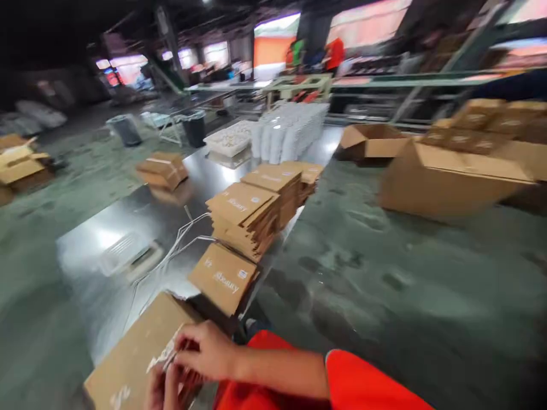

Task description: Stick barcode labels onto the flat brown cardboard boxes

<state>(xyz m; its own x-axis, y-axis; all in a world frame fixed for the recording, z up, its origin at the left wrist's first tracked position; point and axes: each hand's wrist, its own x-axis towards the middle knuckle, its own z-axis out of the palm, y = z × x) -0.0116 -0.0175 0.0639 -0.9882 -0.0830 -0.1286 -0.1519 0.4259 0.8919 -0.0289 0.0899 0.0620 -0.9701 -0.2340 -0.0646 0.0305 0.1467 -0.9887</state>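
At the bottom, my right hand (207, 350) reaches in from the right, thumb and fingers pinched together. Close beside it is my left hand (164, 390), cut off by the lower edge, its fingers also drawn together. What they pinch is small and blurred, so I cannot make it out. Behind and partly under them lies a brown cardboard box (137, 336) with white lettering. Beyond the hands, a printed flat carton (224, 276) tops a low pile at the table's edge, and a taller stack of flat cartons (241, 205) stands behind it.
The metal table (123, 219) carries a blurred white device (128, 256), white cords (177, 245), a closed carton (162, 169), a white tray (231, 139) and stacked white items (290, 131). Large open boxes (453, 179) stand on the floor at right. People are in the background.
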